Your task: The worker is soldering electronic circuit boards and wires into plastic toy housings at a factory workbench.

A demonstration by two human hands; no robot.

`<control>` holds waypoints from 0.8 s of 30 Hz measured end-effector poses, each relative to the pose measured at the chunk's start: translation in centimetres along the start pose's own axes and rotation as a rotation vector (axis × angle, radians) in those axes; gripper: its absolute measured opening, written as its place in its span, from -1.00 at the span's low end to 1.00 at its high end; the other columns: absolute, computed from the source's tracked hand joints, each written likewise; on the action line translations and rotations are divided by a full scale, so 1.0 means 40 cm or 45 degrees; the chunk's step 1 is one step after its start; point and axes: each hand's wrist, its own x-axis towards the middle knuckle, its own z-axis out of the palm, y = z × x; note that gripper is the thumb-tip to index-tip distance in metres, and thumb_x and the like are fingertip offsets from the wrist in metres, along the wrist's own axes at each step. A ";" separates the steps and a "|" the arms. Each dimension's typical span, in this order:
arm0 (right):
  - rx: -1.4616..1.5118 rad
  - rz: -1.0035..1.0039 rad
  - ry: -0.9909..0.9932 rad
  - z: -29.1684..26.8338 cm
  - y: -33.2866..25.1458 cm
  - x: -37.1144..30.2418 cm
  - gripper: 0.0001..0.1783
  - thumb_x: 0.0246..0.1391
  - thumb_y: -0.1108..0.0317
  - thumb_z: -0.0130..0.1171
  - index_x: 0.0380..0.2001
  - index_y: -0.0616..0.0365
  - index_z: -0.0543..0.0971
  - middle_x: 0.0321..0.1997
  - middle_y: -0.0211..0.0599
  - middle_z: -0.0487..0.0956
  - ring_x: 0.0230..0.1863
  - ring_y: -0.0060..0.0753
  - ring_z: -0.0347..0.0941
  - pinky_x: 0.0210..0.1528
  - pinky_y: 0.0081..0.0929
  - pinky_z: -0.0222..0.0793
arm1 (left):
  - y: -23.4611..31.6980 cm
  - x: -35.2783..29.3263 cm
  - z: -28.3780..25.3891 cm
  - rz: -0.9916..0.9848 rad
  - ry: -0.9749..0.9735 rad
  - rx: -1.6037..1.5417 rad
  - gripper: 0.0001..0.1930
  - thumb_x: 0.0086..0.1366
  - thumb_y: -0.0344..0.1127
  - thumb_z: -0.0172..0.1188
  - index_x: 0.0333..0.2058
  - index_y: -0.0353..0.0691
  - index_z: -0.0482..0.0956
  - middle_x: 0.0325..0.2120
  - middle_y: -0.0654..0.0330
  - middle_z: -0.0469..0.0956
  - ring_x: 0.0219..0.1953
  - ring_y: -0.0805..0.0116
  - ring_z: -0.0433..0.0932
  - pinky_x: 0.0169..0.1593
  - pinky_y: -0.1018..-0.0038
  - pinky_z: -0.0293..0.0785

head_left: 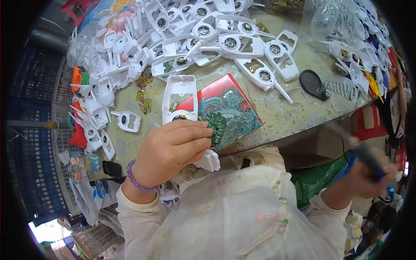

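My left hand [175, 141], with a purple bead bracelet at the wrist, pinches a green circuit board [216, 125] by its left edge. Beneath that hand lies a white plastic housing [179, 89] with a rectangular opening; its lower part is hidden by my fingers. A thin yellow wire [190, 117] runs between housing and board. Under the board is a red and teal patterned book-like slab [234, 99]. Off the table at the right, my right hand [368, 177] is closed around the dark handle of a soldering iron [367, 158], smeared by motion.
White housings with round speakers [229, 42] pile up along the table's back and left. A coiled spring holder [342, 89] and an oval black piece [313, 84] sit near the right edge. Loose wired parts [147, 95] lie left of the housing. A blue crate [34, 151] stands left.
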 end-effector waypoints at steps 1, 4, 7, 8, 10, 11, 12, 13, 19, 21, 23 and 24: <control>0.024 0.004 -0.094 0.078 0.005 -0.063 -0.72 0.16 0.15 -0.04 -0.53 0.06 0.28 -0.67 -0.45 0.25 -0.69 -0.55 0.07 -0.59 -0.50 -0.01 | 0.000 0.004 0.001 0.004 -0.009 -0.002 -0.79 -0.10 -0.46 0.32 -0.40 -0.24 0.59 -0.31 0.21 0.59 -0.20 0.24 0.59 -0.23 0.44 0.57; 0.210 -0.181 -0.560 0.191 0.029 -0.139 -0.70 0.18 0.12 -0.05 -0.43 0.14 0.31 -0.70 -0.41 0.34 -0.79 -0.51 0.24 -0.78 -0.53 0.09 | 0.002 -0.002 -0.007 -0.009 -0.027 0.012 -0.79 -0.11 -0.47 0.32 -0.40 -0.25 0.59 -0.31 0.21 0.59 -0.19 0.24 0.59 -0.22 0.43 0.57; 0.327 -0.224 -0.737 0.234 0.038 -0.164 -0.69 0.21 0.10 -0.11 -0.40 0.15 0.32 -0.71 -0.42 0.32 -0.81 -0.51 0.18 -0.79 -0.54 0.10 | 0.005 0.004 -0.006 -0.007 -0.021 0.012 -0.78 -0.11 -0.48 0.32 -0.40 -0.25 0.59 -0.31 0.20 0.59 -0.18 0.24 0.59 -0.21 0.44 0.57; 0.351 -0.265 -0.793 0.242 0.040 -0.165 -0.71 0.18 0.15 -0.08 -0.36 0.20 0.34 -0.68 -0.40 0.34 -0.81 -0.53 0.19 -0.82 -0.56 0.09 | 0.006 0.004 -0.006 -0.012 -0.021 0.019 -0.78 -0.12 -0.48 0.32 -0.40 -0.25 0.59 -0.31 0.20 0.59 -0.18 0.24 0.59 -0.21 0.44 0.57; 0.385 -0.264 -0.851 0.243 0.046 -0.171 -0.69 0.16 0.14 0.02 -0.34 0.22 0.36 -0.65 -0.40 0.36 -0.77 -0.52 0.24 -0.80 -0.56 0.10 | 0.009 0.001 -0.006 -0.024 -0.016 0.027 -0.78 -0.12 -0.49 0.32 -0.40 -0.25 0.58 -0.31 0.20 0.59 -0.18 0.24 0.59 -0.21 0.44 0.57; 0.413 -0.263 -0.907 0.244 0.048 -0.173 -0.65 0.14 0.13 0.12 -0.33 0.24 0.39 -0.63 -0.39 0.39 -0.73 -0.50 0.29 -0.78 -0.57 0.11 | 0.009 0.001 -0.006 -0.019 -0.011 0.032 -0.78 -0.13 -0.49 0.31 -0.40 -0.26 0.58 -0.31 0.20 0.59 -0.18 0.24 0.59 -0.20 0.44 0.57; 0.387 -0.227 -0.972 0.240 0.042 -0.172 -0.63 0.14 0.11 0.13 -0.29 0.24 0.39 -0.61 -0.39 0.39 -0.69 -0.49 0.30 -0.76 -0.57 0.11 | 0.011 0.002 -0.005 -0.010 -0.008 0.037 -0.78 -0.13 -0.50 0.31 -0.40 -0.26 0.58 -0.31 0.20 0.59 -0.18 0.24 0.59 -0.20 0.44 0.57; 0.388 -0.228 -0.973 0.241 0.042 -0.175 -0.63 0.14 0.11 0.13 -0.29 0.24 0.39 -0.61 -0.39 0.39 -0.69 -0.49 0.30 -0.76 -0.57 0.11 | 0.013 0.003 -0.004 -0.011 -0.006 0.038 -0.78 -0.13 -0.50 0.31 -0.40 -0.26 0.58 -0.31 0.20 0.59 -0.18 0.24 0.59 -0.20 0.44 0.57; 0.378 -0.258 -1.003 0.253 0.050 -0.189 -0.66 0.12 0.14 0.16 -0.29 0.22 0.40 -0.58 -0.38 0.41 -0.67 -0.48 0.32 -0.74 -0.57 0.13 | 0.019 0.005 -0.008 -0.030 -0.014 0.022 -0.76 -0.17 -0.52 0.34 -0.42 -0.31 0.59 -0.34 0.12 0.61 -0.21 0.15 0.61 -0.19 0.39 0.58; 0.390 -0.251 -1.014 0.257 0.049 -0.188 -0.66 0.11 0.15 0.16 -0.29 0.22 0.40 -0.58 -0.38 0.41 -0.67 -0.48 0.32 -0.74 -0.57 0.13 | 0.020 0.006 -0.009 -0.028 -0.028 0.031 -0.76 -0.17 -0.52 0.34 -0.41 -0.31 0.59 -0.34 0.12 0.61 -0.20 0.15 0.61 -0.19 0.39 0.58; 0.400 -0.244 -1.027 0.259 0.049 -0.187 -0.67 0.11 0.15 0.16 -0.29 0.22 0.40 -0.59 -0.39 0.41 -0.67 -0.48 0.31 -0.74 -0.57 0.13 | 0.015 0.003 -0.009 -0.014 -0.036 0.041 -0.75 -0.16 -0.51 0.33 -0.40 -0.29 0.58 -0.31 0.15 0.60 -0.18 0.18 0.59 -0.19 0.41 0.58; 0.391 -0.245 -1.019 0.258 0.049 -0.188 -0.67 0.11 0.16 0.16 -0.29 0.22 0.40 -0.59 -0.39 0.41 -0.67 -0.49 0.31 -0.74 -0.58 0.12 | 0.013 0.001 -0.008 -0.001 -0.044 0.052 -0.74 -0.15 -0.49 0.32 -0.38 -0.28 0.57 -0.29 0.17 0.59 -0.16 0.22 0.58 -0.20 0.43 0.57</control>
